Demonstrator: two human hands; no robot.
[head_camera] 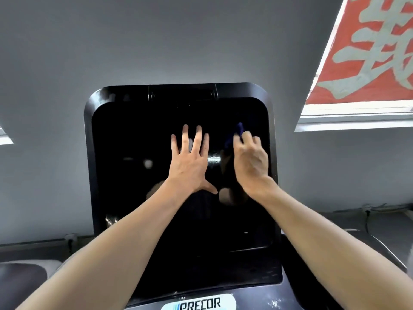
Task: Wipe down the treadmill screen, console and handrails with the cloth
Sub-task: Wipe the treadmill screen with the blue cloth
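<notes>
Grey wall was seen behind everything, with a strip of bright window ledge cut off at the far left edge. To the left of the spread fingers, the black rounded frame of the treadmill screen was seen, its dark glass carrying faint reflections. The left hand was laid flat on the glass near the middle of the screen, its fingers held straight and fanned wide, the thumb pointed down and to the right; nothing was held in it. Just to the right of those fingers, the dark blue cloth was pressed against the upper right part of the screen. It was gripped by the right hand, whose fingers were curled round it, so that only a bunched part of the cloth showed above and to the left of the knuckles. The two hands were kept near each other but apart. Below both forearms, the grey console was seen under the screen, bearing a white label printed PRECOR. Well to the right of the cloth-holding fingers and above them, a red banner with large pale characters was hung at a bright window. A dark cable was seen low on the right.
</notes>
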